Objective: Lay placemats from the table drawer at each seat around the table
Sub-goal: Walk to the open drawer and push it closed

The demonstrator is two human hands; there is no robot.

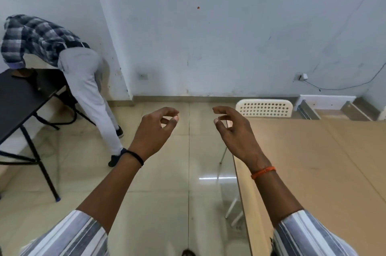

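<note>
A light wooden table [317, 163] fills the right side of the head view, its left edge running down toward me. Both my hands are raised in the air over the floor, left of that edge. My left hand [154, 130] has loosely curled fingers and holds nothing. My right hand [234, 128] hovers near the table's far left corner, fingers also loosely curled and empty. No placemat and no drawer are in view.
A white perforated chair back [264, 107] stands at the table's far end. A black folding table [23, 96] is at the left, where another person [69, 61] in a checked shirt bends over. Beige tiled floor [163, 193] lies between.
</note>
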